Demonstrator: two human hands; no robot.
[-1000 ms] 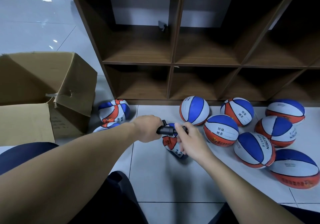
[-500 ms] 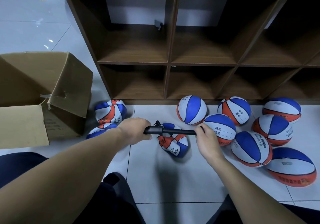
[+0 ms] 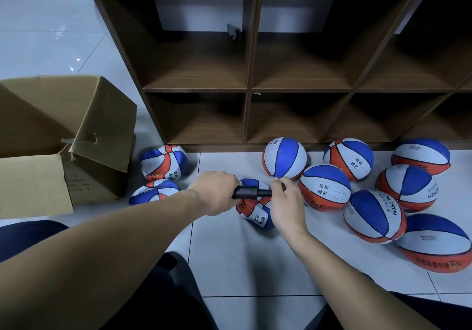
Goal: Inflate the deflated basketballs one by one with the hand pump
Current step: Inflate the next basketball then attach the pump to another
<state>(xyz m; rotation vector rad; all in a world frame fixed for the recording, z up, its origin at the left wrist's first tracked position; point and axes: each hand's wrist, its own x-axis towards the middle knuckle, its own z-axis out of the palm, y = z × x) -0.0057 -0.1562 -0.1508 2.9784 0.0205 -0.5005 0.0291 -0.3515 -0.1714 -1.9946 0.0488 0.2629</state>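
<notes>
Both bare forearms reach forward and converge low in front of the body. The left hand (image 3: 215,191) is curled in a fist, knuckles up. The right hand (image 3: 287,202) sits just beside it, fingers curled, thumb side up.

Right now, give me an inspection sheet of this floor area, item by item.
Surface: pale tiled floor, dark grout lines.
Job's things: black hand pump held level above a crumpled ball; two more limp balls by the box; seven rounder balls grouped on the right.
Clutter: open cardboard box on its side at left.
Hands: left hand grips the pump body; right hand grips its other end.
Cables: nothing seen; whether the pump is joined to the ball cannot be told.
Surroundings: brown cubby shelf; the cubbies in view hold no balls.
</notes>
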